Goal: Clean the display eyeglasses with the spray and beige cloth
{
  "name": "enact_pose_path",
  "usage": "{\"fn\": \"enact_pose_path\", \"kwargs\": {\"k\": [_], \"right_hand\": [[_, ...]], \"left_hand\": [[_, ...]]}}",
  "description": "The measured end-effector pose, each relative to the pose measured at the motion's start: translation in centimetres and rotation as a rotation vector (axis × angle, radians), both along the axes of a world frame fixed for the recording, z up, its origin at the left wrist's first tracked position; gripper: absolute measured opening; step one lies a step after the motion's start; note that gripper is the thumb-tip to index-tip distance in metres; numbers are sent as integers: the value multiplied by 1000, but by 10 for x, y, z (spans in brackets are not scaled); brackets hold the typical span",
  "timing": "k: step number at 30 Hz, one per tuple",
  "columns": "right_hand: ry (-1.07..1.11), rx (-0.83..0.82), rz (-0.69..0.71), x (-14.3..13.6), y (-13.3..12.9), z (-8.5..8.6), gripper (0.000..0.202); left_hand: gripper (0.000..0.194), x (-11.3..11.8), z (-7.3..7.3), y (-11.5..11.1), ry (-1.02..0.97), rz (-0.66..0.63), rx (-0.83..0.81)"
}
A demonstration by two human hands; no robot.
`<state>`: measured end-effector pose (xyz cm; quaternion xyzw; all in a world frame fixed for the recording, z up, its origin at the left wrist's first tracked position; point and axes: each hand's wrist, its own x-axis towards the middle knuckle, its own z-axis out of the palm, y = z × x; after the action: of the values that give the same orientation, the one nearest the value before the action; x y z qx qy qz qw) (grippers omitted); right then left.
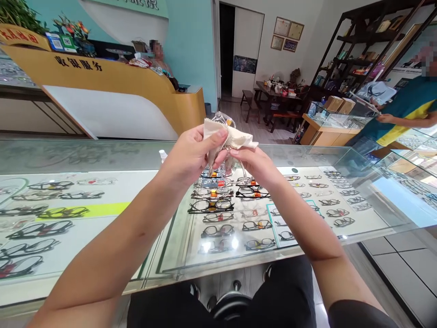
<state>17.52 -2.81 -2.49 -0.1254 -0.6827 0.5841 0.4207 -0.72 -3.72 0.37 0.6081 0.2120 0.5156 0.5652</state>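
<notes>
Fingers [215, 141] of the left hand [187, 152] are closed on a cream cloth [210, 129], thumb pressing it to a pair of clear-framed glasses [220, 116]; those of the right hand [254, 161] are curled around the same glasses and cloth from the other side. Both things are held up above the middle of a long glass display desk [126, 189]. Under its glass at far left, spectacles [43, 248] lie in rows, beside a yellow-green strip [105, 209]. Behind that end curves an ochre-and-white counter [123, 109] bearing greenery [18, 16], flowers [71, 27] and code signs [61, 43], with a person [159, 54] at its right end near a teal wall [191, 41]. More rows of spectacles fill the desk's middle and right. Beyond stand a dark doorway [226, 50], framed certificates [282, 27] on a pale wall and a wooden table [268, 91] crowded with small items. Farther right, dark shelves [370, 38] rise behind a glass case [317, 130], and another person in a teal-and-yellow shirt [403, 109] holds something flat. Grey tiles [406, 269] cover the floor at lower right.
</notes>
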Motion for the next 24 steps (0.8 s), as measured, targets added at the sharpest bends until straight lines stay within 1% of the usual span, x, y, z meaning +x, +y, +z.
{"fn": "enact_pose_path", "kwargs": {"k": [3,7,10,11,13,15,17,19,20,24], "right_hand": [[-19,12,-25,-1,1,1,27],[-31,27,-70,0,-2,6,28],[-24,5,-144,1,-4,10,28],[-23,-13,-150,1,-4,11,31],[-42,-34,-158,2,-2,11,32],[-60,-34,-160,2,1,9,32],[-42,-18,-164,1,5,7,32],[-1,11,-160,0,9,4,31],[11,25,-148,-1,11,2,31],[39,78,-102,-1,14,-1,36]], "left_hand": [[41,-1,-2,3,34,5,50],[40,-5,-6,13,33,-57,118],[35,-8,-8,19,-15,-24,113],[32,-8,-8,20,-17,-11,103],[33,-9,-9,22,-20,-53,115],[32,-9,-10,22,-23,-144,146],[23,-9,-11,21,-24,-191,160],[15,-8,-11,20,-14,-169,150],[15,-7,-10,19,-11,-149,148],[27,-2,-6,16,-19,-118,163]]}}
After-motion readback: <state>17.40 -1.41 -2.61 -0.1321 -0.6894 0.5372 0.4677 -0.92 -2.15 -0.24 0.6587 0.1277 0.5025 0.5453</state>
